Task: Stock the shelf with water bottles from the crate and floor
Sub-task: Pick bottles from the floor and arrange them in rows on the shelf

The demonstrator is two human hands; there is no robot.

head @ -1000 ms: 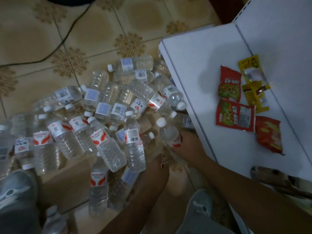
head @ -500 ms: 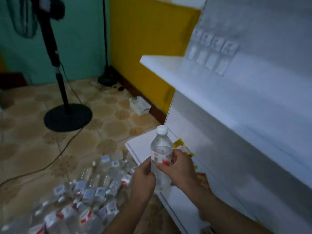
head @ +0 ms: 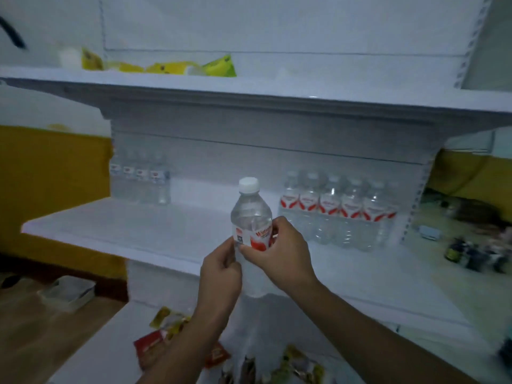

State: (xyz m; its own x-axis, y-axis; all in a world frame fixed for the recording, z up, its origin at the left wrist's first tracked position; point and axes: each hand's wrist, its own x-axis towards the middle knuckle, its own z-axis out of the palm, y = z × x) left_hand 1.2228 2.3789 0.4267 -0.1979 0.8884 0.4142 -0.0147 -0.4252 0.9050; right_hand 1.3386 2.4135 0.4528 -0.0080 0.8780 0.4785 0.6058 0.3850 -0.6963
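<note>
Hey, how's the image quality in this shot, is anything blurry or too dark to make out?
Head view: dim, bluish light overall; the held bottle and both hands, left hand and right hand, are fairly sharp; the bottles at the shelf's left end look washed out; the snack packets below and the floor items at right are smeared by blur; the wide lens bows the shelf edges.

Dim rm: yellow wall (head: 52,189), brown floor (head: 41,328).

Upright bottle (head: 250,214) in two-handed grip

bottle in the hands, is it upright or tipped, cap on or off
Upright, cap on: the bottle stands vertical between the left hand and right hand, white cap on top.
</note>
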